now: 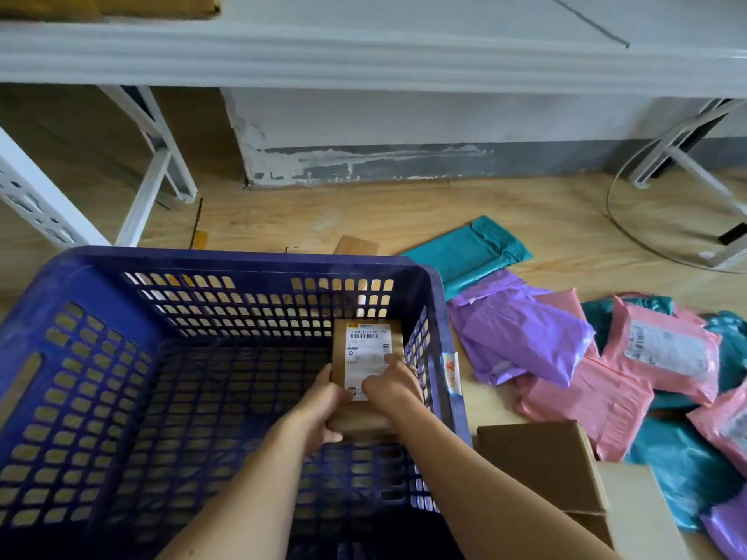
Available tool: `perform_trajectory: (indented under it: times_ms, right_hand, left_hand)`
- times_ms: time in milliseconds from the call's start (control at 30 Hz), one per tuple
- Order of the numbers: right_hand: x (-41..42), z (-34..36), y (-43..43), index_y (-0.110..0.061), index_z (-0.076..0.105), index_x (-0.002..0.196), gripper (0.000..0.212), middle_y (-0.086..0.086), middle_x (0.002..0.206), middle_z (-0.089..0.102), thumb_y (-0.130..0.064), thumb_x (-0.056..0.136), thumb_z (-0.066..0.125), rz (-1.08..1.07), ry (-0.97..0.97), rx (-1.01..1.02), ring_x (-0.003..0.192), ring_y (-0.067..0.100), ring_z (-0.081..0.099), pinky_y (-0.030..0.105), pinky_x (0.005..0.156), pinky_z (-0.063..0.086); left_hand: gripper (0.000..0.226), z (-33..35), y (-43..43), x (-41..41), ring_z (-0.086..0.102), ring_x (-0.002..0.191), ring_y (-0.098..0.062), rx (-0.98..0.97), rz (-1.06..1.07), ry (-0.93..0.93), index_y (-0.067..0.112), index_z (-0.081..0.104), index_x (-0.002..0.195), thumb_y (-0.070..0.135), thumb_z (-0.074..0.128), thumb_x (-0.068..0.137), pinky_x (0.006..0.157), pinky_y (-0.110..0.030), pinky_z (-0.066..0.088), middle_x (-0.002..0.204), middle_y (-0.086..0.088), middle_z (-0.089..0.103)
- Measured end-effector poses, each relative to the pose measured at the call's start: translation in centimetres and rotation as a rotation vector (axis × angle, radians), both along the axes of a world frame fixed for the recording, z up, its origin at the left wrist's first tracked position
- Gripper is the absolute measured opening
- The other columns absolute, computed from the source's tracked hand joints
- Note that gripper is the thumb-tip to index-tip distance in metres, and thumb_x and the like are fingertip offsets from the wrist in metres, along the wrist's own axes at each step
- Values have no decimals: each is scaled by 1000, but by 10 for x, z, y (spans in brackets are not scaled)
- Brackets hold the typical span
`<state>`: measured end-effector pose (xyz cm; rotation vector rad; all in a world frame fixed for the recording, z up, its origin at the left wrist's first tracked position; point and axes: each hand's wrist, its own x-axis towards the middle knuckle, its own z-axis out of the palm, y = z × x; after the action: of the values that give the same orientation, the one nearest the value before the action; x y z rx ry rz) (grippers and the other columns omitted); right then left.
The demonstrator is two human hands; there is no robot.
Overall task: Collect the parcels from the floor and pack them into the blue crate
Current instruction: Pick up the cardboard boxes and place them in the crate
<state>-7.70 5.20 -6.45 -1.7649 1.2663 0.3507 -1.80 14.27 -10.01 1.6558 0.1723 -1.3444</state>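
the brown cardboard parcel (366, 353), with a white printed label on its top face, is inside the blue plastic lattice crate (242, 258). it lies against the crate's right wall near the far right corner, and i have both hands on it. my left hand (323, 402) grips its left edge and near end, fingers curled round it. my right hand (394, 388) lies over the near right part of the label with fingers curled onto the parcel. that hand's outer side is hidden against the crate wall, so i cannot tell how far the fingers wrap. i cannot make out whether the parcel rests on the crate's bottom or hangs just above it. the label's print is too blurred to read.

to the right, on the pale wooden floor (364, 212), lies a loose heap of soft mailer bags. there is a teal plastic bag (469, 252) farthest back, then purple plastic bags (521, 337), then a pink plastic bag with a white label (663, 349). more bags run off the right edge. a plain brown cardboard box (541, 458) stands just beside the crate's near right corner, its lower part cut off by my forearm and the bottom edge. a small brown cardboard piece (355, 246) shows behind the crate's far rim, mostly hidden. a white metal shelf frame (153, 163) spans the back.
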Motion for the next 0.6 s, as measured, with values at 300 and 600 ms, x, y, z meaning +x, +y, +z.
perform_trajectory:
  times_ms: [300, 600]
  right_hand:
    - [8, -6, 6, -15, 35, 137, 50, 10, 140, 32, -10, 89, 45, 19, 73, -19, 126, 29, 41, 35, 96, 43]
    - [-1, 23, 17, -11, 38, 138, 49, 9, 142, 38, -11, 89, 46, 189, -76, -89, 126, 27, 44, 32, 92, 45]
  left_hand:
    - [71, -8, 1, -3, 61, 105, -21, 7, -99, 3, 39, 24, 141, -7, 43, 90, 89, -50, 44, 123, 4, 60]
    - [69, 0, -2, -7, 48, 120, -23, 79, -215, -122, 45, -1, 146, 24, 44, 97, 98, -52, 43, 140, 3, 44]
